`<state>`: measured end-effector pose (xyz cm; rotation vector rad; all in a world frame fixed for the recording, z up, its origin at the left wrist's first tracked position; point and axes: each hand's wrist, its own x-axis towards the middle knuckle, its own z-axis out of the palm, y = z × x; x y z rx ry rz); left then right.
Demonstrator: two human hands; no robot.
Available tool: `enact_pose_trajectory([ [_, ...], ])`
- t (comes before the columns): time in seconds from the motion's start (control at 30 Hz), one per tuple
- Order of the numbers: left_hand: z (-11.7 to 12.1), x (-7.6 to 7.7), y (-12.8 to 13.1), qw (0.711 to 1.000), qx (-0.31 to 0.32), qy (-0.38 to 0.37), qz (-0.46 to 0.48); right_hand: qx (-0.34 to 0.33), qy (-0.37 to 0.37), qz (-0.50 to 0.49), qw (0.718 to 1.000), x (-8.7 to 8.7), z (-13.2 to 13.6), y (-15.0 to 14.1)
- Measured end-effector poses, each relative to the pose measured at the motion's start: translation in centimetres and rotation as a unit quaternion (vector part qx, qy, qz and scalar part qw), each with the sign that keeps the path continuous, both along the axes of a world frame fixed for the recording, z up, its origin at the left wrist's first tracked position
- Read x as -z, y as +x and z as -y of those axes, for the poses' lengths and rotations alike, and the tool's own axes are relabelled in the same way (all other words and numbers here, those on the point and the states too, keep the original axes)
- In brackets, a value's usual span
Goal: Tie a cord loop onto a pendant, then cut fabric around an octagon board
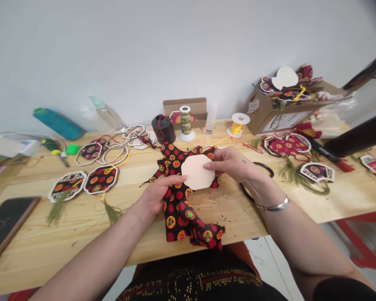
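A pale, scallop-cornered flat piece [198,172] lies against a black patterned cloth [175,219] with red, orange and green round motifs. My left hand [158,192] pinches the cloth and the piece's lower left edge, thumb on top. At the upper right edge, my right hand [228,163] grips the piece and cloth between thumb and fingers. The cloth has ragged edges, and a long flap hangs toward the table's front edge. Under my right wrist, a black-handled tool [265,167] lies mostly hidden.
Tasselled ornaments [102,180] and a phone [9,225] lie on the left. Behind my hands stand a black thread cone [163,128], a green thread spool [185,121] and a yellow thread spool [238,125]. A filled cardboard box [275,119] stands at back right, near a black post [360,133].
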<state>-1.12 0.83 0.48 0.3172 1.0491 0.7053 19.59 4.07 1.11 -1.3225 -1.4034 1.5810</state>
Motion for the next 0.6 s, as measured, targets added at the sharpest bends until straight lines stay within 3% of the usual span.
enact_pose_trajectory([
  [0.23, 0.03, 0.26, 0.16, 0.999, 0.008, -0.004, 0.054, -0.006, 0.007, -0.010, 1.000, 0.09, 0.06, 0.07],
  [0.6, -0.03, 0.55, 0.63, 0.991, -0.087, 0.098, 0.018, 0.018, -0.006, -0.011, 1.000, -0.29, -0.01, 0.09],
])
